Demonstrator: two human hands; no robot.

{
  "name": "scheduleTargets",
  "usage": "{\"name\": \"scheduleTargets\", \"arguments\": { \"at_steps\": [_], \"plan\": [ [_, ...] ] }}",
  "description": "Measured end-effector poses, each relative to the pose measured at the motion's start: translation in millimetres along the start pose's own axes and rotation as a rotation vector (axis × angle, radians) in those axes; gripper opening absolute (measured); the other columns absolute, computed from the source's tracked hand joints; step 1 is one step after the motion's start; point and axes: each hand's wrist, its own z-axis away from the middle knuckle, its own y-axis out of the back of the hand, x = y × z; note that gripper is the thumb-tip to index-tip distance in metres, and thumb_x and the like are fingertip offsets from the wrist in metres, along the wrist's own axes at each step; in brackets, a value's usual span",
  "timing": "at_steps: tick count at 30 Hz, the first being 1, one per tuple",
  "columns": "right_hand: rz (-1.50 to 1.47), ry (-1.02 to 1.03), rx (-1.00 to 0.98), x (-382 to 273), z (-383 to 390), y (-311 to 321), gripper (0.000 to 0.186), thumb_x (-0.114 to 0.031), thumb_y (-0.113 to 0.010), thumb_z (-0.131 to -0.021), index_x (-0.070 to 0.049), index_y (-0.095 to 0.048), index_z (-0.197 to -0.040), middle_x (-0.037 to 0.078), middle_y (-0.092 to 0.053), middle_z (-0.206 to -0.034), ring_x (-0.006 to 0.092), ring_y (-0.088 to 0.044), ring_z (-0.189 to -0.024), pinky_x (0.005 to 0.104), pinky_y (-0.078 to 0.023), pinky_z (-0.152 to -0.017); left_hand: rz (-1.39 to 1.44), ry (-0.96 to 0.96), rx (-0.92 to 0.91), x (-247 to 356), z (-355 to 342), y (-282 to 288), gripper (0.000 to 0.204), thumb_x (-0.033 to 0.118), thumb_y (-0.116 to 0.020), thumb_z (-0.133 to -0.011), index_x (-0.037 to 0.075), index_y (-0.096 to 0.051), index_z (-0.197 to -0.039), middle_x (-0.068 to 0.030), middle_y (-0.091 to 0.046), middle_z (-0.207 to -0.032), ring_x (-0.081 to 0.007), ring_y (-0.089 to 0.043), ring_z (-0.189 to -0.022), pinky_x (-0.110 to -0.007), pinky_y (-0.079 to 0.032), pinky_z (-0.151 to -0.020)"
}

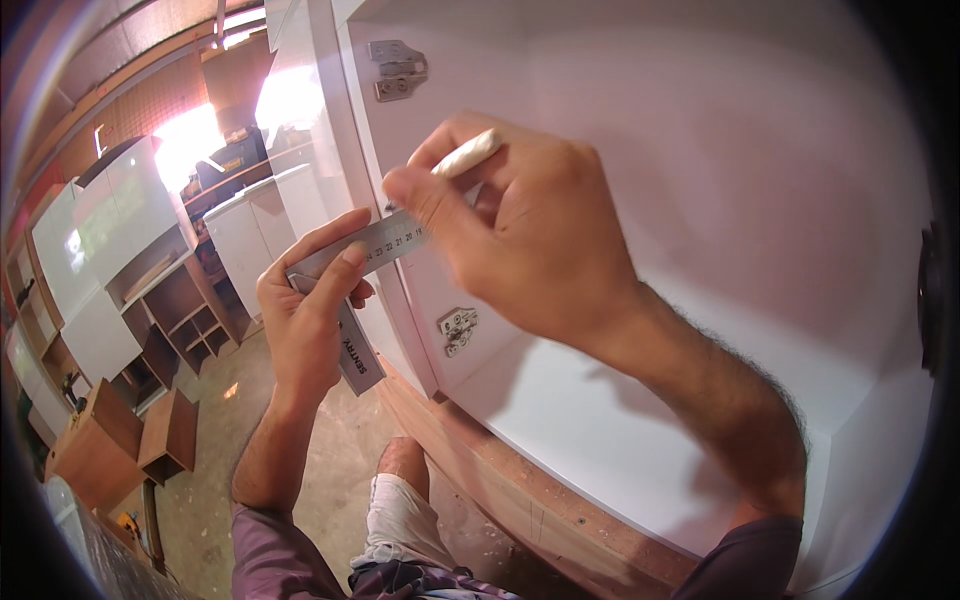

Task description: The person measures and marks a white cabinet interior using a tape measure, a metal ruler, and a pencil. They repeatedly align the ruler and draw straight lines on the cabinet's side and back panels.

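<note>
My left hand (303,322) pinches a metal try square (388,244) near its corner, thumb on top of the ruled blade. The square's stock hangs down beside my palm, and its blade reaches right, toward the white cabinet's front edge (407,335). Over the far end of the blade, my right hand (560,225) is closed on a white, pen-like marking tool (468,154). Its lower end is hidden by my slightly blurred fingers. Two metal hinge plates, an upper one (398,72) and a lower one (457,331), are fixed to the cabinet's inner side wall.
The white cabinet's inside (700,130) fills the right half. A wooden ledge (500,460) runs along its base. Other white cabinets (110,245) and brown open boxes (168,435) stand at the left on the concrete floor (235,440). My knee (405,465) is below.
</note>
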Motion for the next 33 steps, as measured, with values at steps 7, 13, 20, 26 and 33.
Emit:
{"name": "scheduleTargets", "arguments": {
  "at_steps": [7,13,20,26,33],
  "plan": [
    [0.223,-0.016,0.133,43,-24,38,0.025,-0.023,-0.072,-0.097,0.0,-0.074,-0.088,0.014,-0.074,-0.072,0.0275,-0.074,-0.064,0.0391,-0.058,-0.065,-0.026,-0.005,0.009,0,-1,-2,0.037,0.016,-0.076,-0.097,0.0,-0.075,-0.13,-0.0021,-0.073,-0.089,-0.0058,-0.059,-0.07,-0.023,-0.048,-0.066],
    [0.389,-0.468,0.012,70,-25,70,0.024,-0.019,-0.065,-0.1,0.002,-0.074,-0.096,0.011,-0.073,-0.072,0.0216,-0.074,-0.062,0.0367,-0.06,-0.067,-0.036,-0.001,0.018,1,0,-3,0.037,0.017,-0.076,-0.097,0.0,-0.075,-0.13,-0.0017,-0.073,-0.088,-0.0058,-0.059,-0.07,-0.023,-0.048,-0.067],
    [0.359,-0.486,-0.005,75,-23,73,0.024,-0.017,-0.062,-0.102,0.003,-0.074,-0.099,0.009,-0.071,-0.069,0.0188,-0.074,-0.059,0.0333,-0.06,-0.061,-0.015,-0.032,0.003,-2,-1,-1,0.033,0.012,-0.074,-0.098,0.001,-0.076,-0.13,-0.0064,-0.077,-0.095,-0.0068,-0.062,-0.068,-0.023,-0.053,-0.066],
    [0.309,-0.498,-0.025,80,-19,68,0.025,-0.018,-0.062,-0.103,0.004,-0.074,-0.1,0.009,-0.07,-0.068,0.0185,-0.073,-0.06,0.0339,-0.061,-0.062,-0.02,-0.037,0.003,-1,-1,0,0.034,0.013,-0.074,-0.099,0.001,-0.076,-0.13,-0.0069,-0.077,-0.094,-0.0069,-0.062,-0.068,-0.023,-0.052,-0.066],
    [0.284,-0.507,-0.034,78,-18,65,0.025,-0.018,-0.063,-0.102,0.004,-0.074,-0.101,0.011,-0.071,-0.073,0.0196,-0.073,-0.06,0.0341,-0.06,-0.064,-0.01,-0.026,0.003,-2,-1,0,0.033,0.013,-0.074,-0.099,0.001,-0.076,-0.129,-0.0059,-0.076,-0.094,-0.0068,-0.062,-0.069,-0.023,-0.052,-0.066]
  ]
}}
